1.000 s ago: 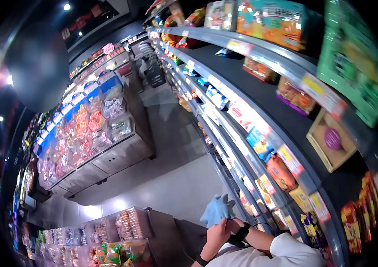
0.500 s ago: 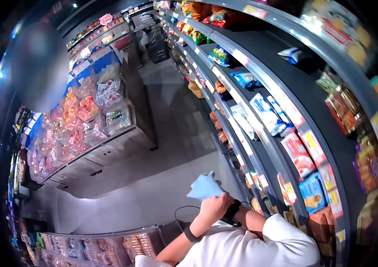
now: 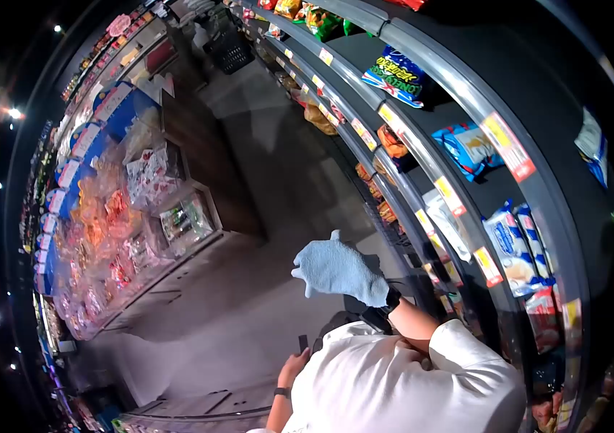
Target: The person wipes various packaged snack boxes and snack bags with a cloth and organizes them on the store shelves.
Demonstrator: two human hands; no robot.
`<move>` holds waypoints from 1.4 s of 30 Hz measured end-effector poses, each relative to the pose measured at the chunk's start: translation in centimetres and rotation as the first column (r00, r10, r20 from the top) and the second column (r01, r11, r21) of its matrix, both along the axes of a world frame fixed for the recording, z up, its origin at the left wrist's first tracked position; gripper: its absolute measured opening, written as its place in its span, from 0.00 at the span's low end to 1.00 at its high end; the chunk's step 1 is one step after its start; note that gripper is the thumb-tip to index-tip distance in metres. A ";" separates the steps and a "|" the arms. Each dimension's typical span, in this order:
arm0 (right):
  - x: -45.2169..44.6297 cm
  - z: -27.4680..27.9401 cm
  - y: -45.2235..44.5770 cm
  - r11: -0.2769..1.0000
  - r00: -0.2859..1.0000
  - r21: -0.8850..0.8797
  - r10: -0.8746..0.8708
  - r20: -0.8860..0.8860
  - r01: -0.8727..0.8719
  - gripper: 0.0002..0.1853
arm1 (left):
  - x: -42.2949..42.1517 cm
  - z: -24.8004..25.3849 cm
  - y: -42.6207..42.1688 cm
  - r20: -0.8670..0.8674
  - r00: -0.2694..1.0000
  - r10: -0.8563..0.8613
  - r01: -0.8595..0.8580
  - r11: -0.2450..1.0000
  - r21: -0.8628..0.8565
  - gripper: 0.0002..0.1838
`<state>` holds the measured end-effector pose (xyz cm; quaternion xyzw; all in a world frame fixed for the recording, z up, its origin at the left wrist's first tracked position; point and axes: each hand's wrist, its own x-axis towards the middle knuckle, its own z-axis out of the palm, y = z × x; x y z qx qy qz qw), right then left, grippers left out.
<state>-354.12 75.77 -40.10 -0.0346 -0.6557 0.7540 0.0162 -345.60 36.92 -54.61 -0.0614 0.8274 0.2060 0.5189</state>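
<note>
One blue glove [image 3: 337, 268] covers the right hand [image 3: 346, 273], fingers spread, near centre toward five o'clock; the left hand [image 3: 294, 366], at six, adjoins a dark item [image 3: 304, 342], grip unclear.

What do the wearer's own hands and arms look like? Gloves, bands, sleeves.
Right hand: light-blue, soft-looking fabric glove, no markings visible; chunky black wrist strap at its cuff.
Left hand: ungloved, slim black wristband.
White short-sleeved fabric shirt; the right sleeve is loose and plain, leaving the forearm bare. Left sleeve mostly out of view.
</note>
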 end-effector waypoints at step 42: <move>-5.4 -40.8 -5.3 0.178 0.159 -0.023 -0.801 0.578 0.984 0.17 | -37.8 -22.8 24.5 0.623 -0.432 -0.652 0.666 0.235 0.708 0.18</move>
